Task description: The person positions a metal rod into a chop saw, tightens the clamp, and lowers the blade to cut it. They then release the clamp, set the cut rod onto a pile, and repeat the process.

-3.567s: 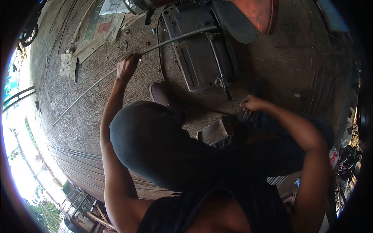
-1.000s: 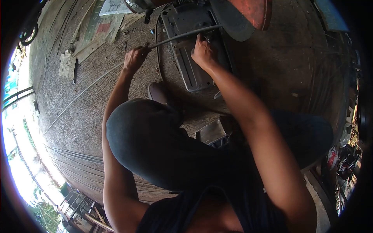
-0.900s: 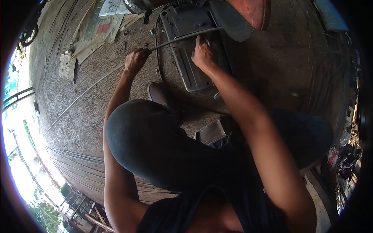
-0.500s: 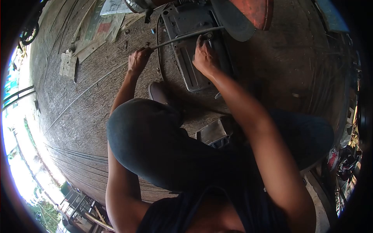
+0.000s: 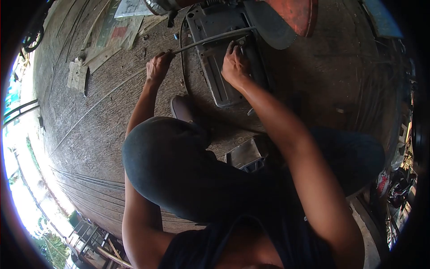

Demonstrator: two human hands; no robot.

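My left hand (image 5: 158,66) is closed around a long thin metal rod (image 5: 212,39). The rod slants across the base (image 5: 224,85) of a cut-off saw, and its thinner-looking far stretch runs down to the left over the floor. Over the base my right hand (image 5: 236,65) has curled fingers, with the fingertips just below the rod beside a bolt head (image 5: 242,42). What those fingers hold, if anything, is hidden. The dark saw disc (image 5: 273,27), toothed along its edge, stands at the rod's right end, beside an orange-red guard (image 5: 295,15).
A cable (image 5: 182,49) runs along the base's left side. Cardboard and paper scraps (image 5: 112,40) lie on the rough floor at upper left. My shoe (image 5: 181,109) is close to the base, and a metal-topped object (image 5: 245,153) sits between my legs. Thin rods (image 5: 89,179) lie at lower left.
My left hand has shifted slightly up and left with the rod. The right fingertips sit a little lower, now just off the rod. The saw has not visibly moved.
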